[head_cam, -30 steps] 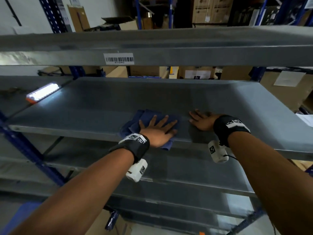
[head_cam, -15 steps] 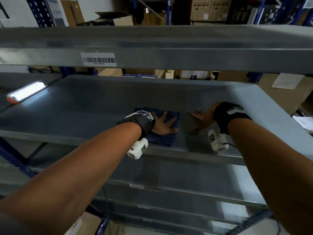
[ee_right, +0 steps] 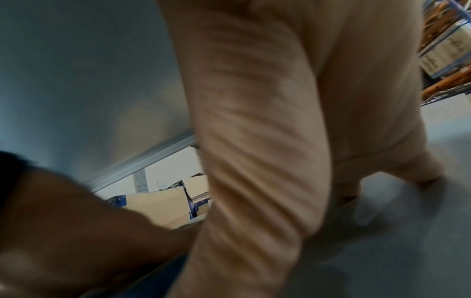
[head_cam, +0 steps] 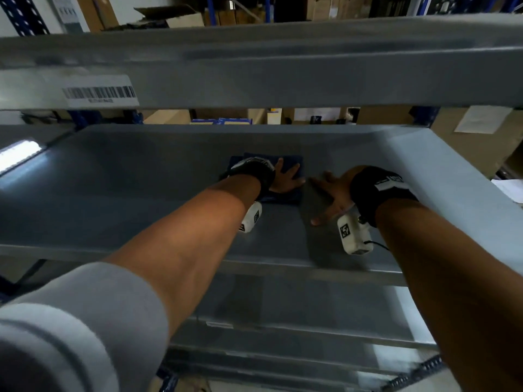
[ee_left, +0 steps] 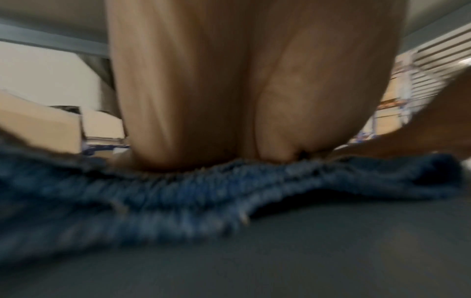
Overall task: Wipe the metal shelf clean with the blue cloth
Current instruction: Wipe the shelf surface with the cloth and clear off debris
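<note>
Blue cloth [head_cam: 285, 164], a folded dark blue square of soft fabric, lies flat on the grey metal shelf [head_cam: 141, 193], about in the middle of its surface and nearer to the back edge than to the front edge. Your left hand [head_cam: 284, 179] lies on top of this cloth with the fingers straight and spread, and the palm presses the cloth down on the shelf; the fingers do not curl around it. In the left wrist view the heel of your left hand [ee_left: 229, 100] sits directly on the cloth [ee_left: 178, 191], and the near edge of the fabric is wrinkled and a little raised from the shelf [ee_left: 331, 252].

Your right hand [head_cam: 331, 193] is just to the right of the cloth, on the bare metal. Its fingers are stretched and spread, the fingertips point toward the cloth, and it holds nothing. Whether it touches the cloth's edge I cannot tell. In the right wrist view your right hand [ee_right: 267, 121] is very blurred, and the shelf surface [ee_right: 407, 252] is below it.

Relative to the cloth, a bright strip lamp [head_cam: 19, 154] lies far to the left on the same level. Above the cloth passes the front beam of the upper grey shelf, with a white barcode label [head_cam: 99, 93] on its left part. Both wrists carry a black band with a white camera unit.
</note>
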Action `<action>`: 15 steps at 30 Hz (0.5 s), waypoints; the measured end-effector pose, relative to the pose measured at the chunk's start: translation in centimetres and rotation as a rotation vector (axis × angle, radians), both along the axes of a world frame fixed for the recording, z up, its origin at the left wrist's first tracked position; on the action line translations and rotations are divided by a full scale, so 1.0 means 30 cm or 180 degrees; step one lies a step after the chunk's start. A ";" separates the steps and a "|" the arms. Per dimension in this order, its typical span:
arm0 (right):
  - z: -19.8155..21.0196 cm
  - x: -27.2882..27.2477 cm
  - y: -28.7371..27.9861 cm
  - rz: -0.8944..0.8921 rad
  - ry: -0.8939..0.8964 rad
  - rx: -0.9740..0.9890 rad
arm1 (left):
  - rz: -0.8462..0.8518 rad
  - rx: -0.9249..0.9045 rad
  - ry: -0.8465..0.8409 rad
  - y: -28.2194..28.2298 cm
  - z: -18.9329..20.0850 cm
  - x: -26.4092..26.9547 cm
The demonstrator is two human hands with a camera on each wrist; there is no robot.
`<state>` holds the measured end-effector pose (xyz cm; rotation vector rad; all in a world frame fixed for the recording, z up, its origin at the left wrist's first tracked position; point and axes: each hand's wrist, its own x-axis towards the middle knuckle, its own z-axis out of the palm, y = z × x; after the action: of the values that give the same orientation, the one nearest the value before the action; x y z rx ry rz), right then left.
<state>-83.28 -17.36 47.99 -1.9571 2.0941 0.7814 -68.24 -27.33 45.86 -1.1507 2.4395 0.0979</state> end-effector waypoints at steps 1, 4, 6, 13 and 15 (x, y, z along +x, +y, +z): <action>0.000 0.004 -0.001 -0.0004 -0.0003 0.0015 | -0.0168 -0.0030 -0.0125 0.023 -0.002 0.006; 0.009 0.019 -0.001 0.0021 0.0027 -0.0037 | -0.0537 0.0148 -0.0271 0.110 -0.002 0.088; 0.007 0.023 0.007 -0.0052 0.0027 -0.0052 | -0.0652 0.0365 -0.0216 0.141 -0.025 0.135; 0.030 0.042 0.007 -0.0119 0.0051 -0.0126 | -0.0572 0.0229 -0.0309 0.082 -0.002 0.090; 0.023 0.037 0.000 -0.0112 0.0046 -0.0099 | -0.0435 -0.0144 -0.0328 0.051 0.014 0.020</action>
<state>-82.16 -17.35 48.66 -1.9300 2.1554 0.7631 -67.63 -25.81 46.28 -0.9791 2.4314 -0.0569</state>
